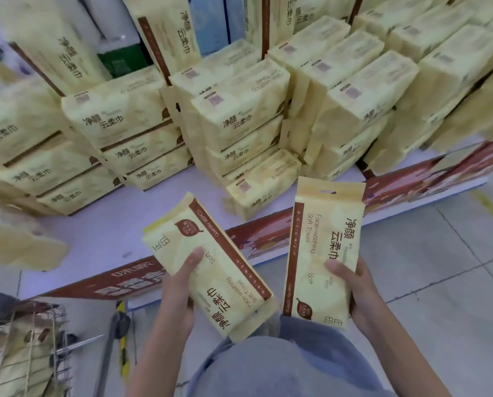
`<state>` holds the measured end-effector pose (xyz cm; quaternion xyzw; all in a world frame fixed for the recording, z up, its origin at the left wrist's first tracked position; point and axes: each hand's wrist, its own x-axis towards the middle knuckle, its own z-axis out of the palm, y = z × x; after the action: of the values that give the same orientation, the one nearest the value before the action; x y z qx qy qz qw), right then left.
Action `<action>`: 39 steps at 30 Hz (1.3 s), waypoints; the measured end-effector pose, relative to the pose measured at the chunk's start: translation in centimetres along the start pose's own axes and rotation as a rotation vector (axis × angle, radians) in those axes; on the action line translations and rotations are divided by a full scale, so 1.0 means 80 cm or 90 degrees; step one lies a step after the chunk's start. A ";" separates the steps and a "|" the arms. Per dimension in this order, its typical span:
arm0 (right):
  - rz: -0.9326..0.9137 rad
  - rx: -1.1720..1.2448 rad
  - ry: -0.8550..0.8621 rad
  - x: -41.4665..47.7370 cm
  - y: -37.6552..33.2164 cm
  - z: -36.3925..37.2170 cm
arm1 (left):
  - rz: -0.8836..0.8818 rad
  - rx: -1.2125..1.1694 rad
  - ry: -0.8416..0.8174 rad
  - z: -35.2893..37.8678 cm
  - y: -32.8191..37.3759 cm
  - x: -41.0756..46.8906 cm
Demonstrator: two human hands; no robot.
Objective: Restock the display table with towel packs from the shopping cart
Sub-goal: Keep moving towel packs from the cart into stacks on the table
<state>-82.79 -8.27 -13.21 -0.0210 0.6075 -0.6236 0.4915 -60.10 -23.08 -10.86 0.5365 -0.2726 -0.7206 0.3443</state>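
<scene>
I hold one yellow towel pack in each hand, in front of the display table point(102, 239). My left hand point(182, 290) grips a pack point(211, 262) that is tilted, its brown stripe on the right, thumb on its face. My right hand point(354, 287) grips a second pack point(322, 250) held nearly upright, with the hang hole at the top. Both packs hover just short of the table's front edge. Several stacks of the same packs point(234, 127) cover the table behind. The wire shopping cart point(24, 348) is at the lower left with more packs inside.
A lone pack point(262, 184) lies near the table's front edge, just beyond my two packs. A bare white patch of tabletop shows at the front left. Red printed skirting point(397, 184) runs along the table edge. Grey floor tiles point(440, 267) spread to the right.
</scene>
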 end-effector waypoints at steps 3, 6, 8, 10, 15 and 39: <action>0.017 -0.009 -0.024 0.033 -0.020 -0.001 | 0.015 0.008 0.003 0.026 0.004 0.022; 0.039 -0.049 -0.064 0.074 -0.053 0.010 | 0.037 0.001 0.038 0.046 0.008 0.036; 0.037 -0.104 -0.098 0.103 -0.080 0.023 | 0.050 -0.014 0.068 0.057 0.010 0.040; 0.022 -0.199 -0.144 0.130 -0.112 0.039 | 0.068 -0.043 0.103 0.067 0.010 0.040; -0.085 -0.416 -0.279 0.188 -0.171 0.086 | 0.108 -0.109 0.162 0.083 0.005 0.034; -0.699 -1.220 -0.347 0.279 -0.181 0.155 | 0.110 -0.049 0.186 0.070 0.026 0.040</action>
<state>-95.09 -34.87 -11.45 -0.7864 0.6158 -0.0086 0.0491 -65.64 -26.72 -9.62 0.5966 -0.2371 -0.6127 0.4609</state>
